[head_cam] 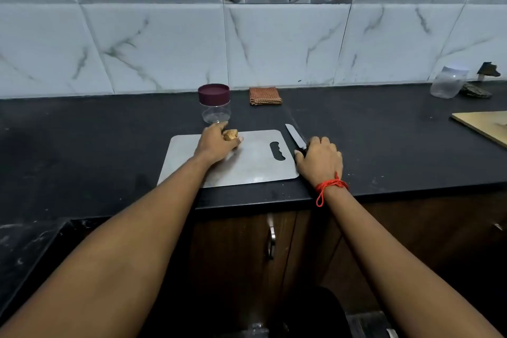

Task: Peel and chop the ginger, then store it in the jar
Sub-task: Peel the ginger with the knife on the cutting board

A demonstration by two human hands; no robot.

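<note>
A steel cutting board (255, 170) lies on the black counter. My left hand (216, 143) grips a knobby piece of ginger (230, 134) at the board's far edge. Just right of the board lies a knife (295, 136), blade pointing away; my right hand (321, 159) covers its dark handle with curled fingers. A clear jar (214, 103) with a maroon lid stands closed, just behind my left hand.
A folded orange cloth (265, 95) lies by the tiled wall. At the far right stand a clear plastic jar (448, 82) and a wooden board (485, 125). The counter's front edge (274, 200) runs below the steel board, over cabinet doors.
</note>
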